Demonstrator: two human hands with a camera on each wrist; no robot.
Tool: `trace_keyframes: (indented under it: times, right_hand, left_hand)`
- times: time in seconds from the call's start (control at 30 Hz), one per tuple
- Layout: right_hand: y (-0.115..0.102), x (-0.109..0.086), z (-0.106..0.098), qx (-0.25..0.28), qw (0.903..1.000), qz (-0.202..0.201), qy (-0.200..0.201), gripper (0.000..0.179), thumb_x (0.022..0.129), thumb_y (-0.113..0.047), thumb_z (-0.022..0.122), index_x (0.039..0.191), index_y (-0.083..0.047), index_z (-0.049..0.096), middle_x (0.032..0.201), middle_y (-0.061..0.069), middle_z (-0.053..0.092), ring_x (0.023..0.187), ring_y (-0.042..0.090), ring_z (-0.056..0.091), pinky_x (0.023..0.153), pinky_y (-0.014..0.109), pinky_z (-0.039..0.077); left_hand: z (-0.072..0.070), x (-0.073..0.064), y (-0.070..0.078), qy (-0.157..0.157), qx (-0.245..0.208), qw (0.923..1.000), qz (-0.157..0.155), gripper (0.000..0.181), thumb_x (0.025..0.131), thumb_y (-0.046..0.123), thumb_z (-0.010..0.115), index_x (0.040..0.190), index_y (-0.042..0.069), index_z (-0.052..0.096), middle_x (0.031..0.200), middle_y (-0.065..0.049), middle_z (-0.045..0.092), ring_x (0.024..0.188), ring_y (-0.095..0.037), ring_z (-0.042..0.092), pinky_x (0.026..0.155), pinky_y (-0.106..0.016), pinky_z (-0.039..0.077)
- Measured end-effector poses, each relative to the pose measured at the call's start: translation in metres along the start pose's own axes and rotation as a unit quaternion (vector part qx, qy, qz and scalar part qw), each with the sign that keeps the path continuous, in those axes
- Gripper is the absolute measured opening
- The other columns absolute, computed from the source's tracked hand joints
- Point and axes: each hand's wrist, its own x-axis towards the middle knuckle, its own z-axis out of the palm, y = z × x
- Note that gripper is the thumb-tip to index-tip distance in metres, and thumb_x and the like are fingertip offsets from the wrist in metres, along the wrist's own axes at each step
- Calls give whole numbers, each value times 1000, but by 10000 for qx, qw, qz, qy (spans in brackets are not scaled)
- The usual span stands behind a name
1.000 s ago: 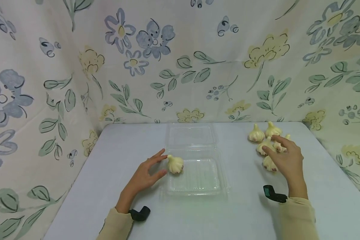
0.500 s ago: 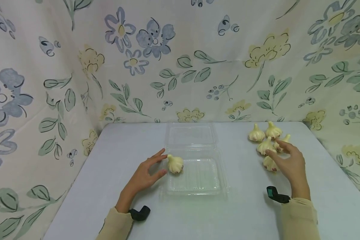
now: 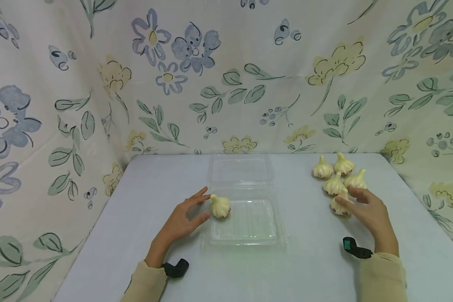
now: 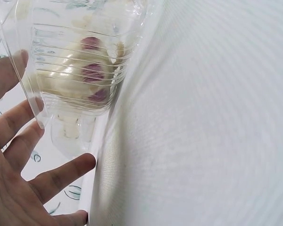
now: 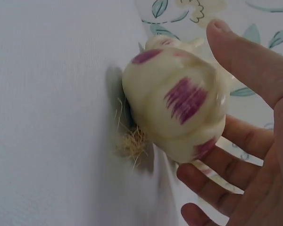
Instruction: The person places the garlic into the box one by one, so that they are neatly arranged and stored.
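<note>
Where my arms reach over the near part of the white worktop (image 3: 305, 272), they have tan sleeves (image 3: 147, 281), and a small black camera (image 3: 176, 268) sits at each wrist. My left hand (image 3: 183, 218) is a bit left of the middle, with its fingers spread. Some fingertips touch the left side of a clear plastic box (image 3: 245, 243), and the lower fingers are apart from it. My right hand (image 3: 370, 212) is over toward the right edge. Its thumb and fingers are spread around the nearest garlic bulb (image 3: 339, 207) of a bunch. The thumb is not pressed down on it, and I cannot tell if all the fingers touch it. Seen from my right wrist, that bulb has purple patches and thin brown roots (image 5: 134, 141).

The box is in the middle of the worktop, and one garlic bulb (image 3: 220, 207) is in it, right by the left wall. Just past my right hand are two more bulbs, a left one (image 3: 333, 186) and a right one (image 3: 356, 180). The box's clear lid (image 3: 241, 170) lies folded back, close to the back edge. Two last bulbs (image 3: 322, 168) are near the back right corner. Behind the back edge hangs a pale cloth (image 3: 241, 117) with blue and yellow flowers and green leaves.
</note>
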Motion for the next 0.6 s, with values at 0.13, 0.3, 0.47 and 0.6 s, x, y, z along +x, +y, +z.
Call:
trace_keyframes:
  times: [0.13, 0.3, 0.47, 0.6]
  right_hand:
    - [4, 1, -3, -253, 9993, 120, -241, 94, 91, -68, 61, 152, 0, 39, 155, 38, 32, 141, 57, 31, 101, 73, 37]
    - [7, 2, -4, -370, 9978, -18, -543, 93, 92, -66, 61, 152, 1, 37, 154, 40, 31, 139, 58, 32, 102, 71, 38]
    - [11, 0, -4, -377, 9966, -253, -683, 93, 94, -62, 63, 154, 4, 34, 152, 37, 37, 133, 53, 40, 96, 63, 45]
    - [14, 0, -4, -373, 9960, -465, -673, 88, 95, -57, 64, 153, 2, 37, 148, 32, 44, 125, 42, 48, 89, 47, 48]
  left_hand:
    - [0, 0, 0, -1, 1, 10000, -14, 51, 96, 34, 72, 144, 27, 58, 163, 6, 40, 138, -28, 56, 116, -76, 24]
    - [0, 0, 0, -17, -39, 10000, -51, 51, 96, 35, 72, 144, 28, 58, 163, 7, 39, 138, -28, 56, 116, -76, 22]
    - [-1, 0, 1, -24, -57, 10000, -58, 50, 96, 35, 71, 144, 28, 58, 163, 7, 39, 136, -28, 58, 116, -77, 21]
    - [0, 0, 0, -19, -53, 10000, -48, 50, 96, 35, 71, 144, 28, 58, 163, 7, 40, 135, -27, 59, 116, -76, 22]
